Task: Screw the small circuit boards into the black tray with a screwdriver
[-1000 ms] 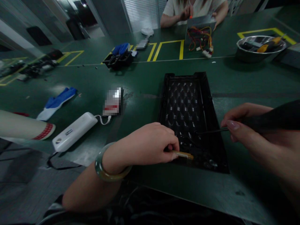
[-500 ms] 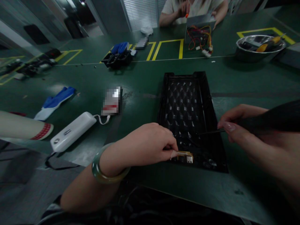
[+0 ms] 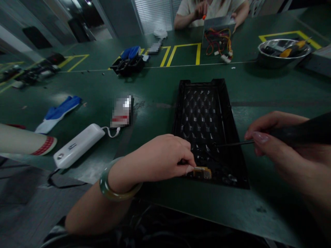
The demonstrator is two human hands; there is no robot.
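Note:
A black tray-like panel with a quilted pattern lies on the green table. At its near end, my left hand pinches a small circuit board between thumb and fingers. My right hand, at the right of the panel, is closed around a dark tool with a thin metal shaft. That shaft reaches left over the panel's right wall, and its tip is hard to make out against the black surface.
To the left lie a white power bank, a cabled phone and a blue-white glove. Farther back are a black box and a metal bowl of tools. A person opposite handles a wired metal box.
The circuit board has tilted in my left hand, and its metal connector no longer shows brightly. My right hand has shifted slightly right with the tool.

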